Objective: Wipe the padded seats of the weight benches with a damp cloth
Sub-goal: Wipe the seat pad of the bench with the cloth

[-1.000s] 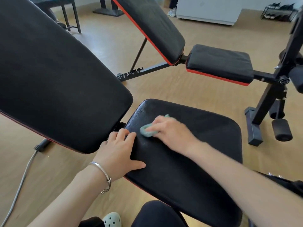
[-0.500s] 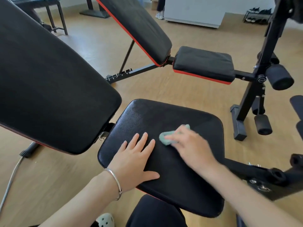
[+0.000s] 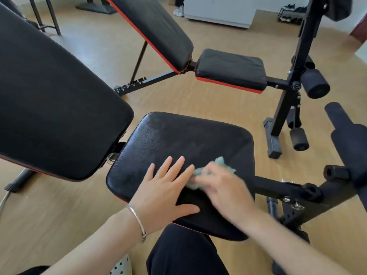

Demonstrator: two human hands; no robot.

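A pale green cloth (image 3: 223,163) lies bunched on the near right part of a black padded seat (image 3: 178,139), under the fingers (image 3: 210,170) of the right hand (image 3: 226,187). Those fingers are bent over the cloth, gripping it and pressing it down on the padding. Bits of cloth poke out past the fingertips and on the side towards the other hand. The right hand is smeared by motion blur, so the single fingers are hard to tell apart. Just beside it, the left hand (image 3: 164,193) rests palm down on the same seat. Its fingers (image 3: 168,165) are straight and spread, holding nothing, and the fingertip nearest the cloth is touching it or nearly so. A thin silver bracelet (image 3: 138,223) circles the left wrist. The seat's surface looks dull and streaky towards its far edge. To the left, the bench's tilted black backrest (image 3: 55,100) rises out of view. A black metal frame (image 3: 278,187) runs off to the right, and the forearm hides part of it. A dark trouser leg (image 3: 186,253) and a white perforated shoe (image 3: 121,266) show at the bottom edge. Beyond, on a wooden floor (image 3: 198,102), stands a second bench (image 3: 230,68) with red trim, apart from the first.
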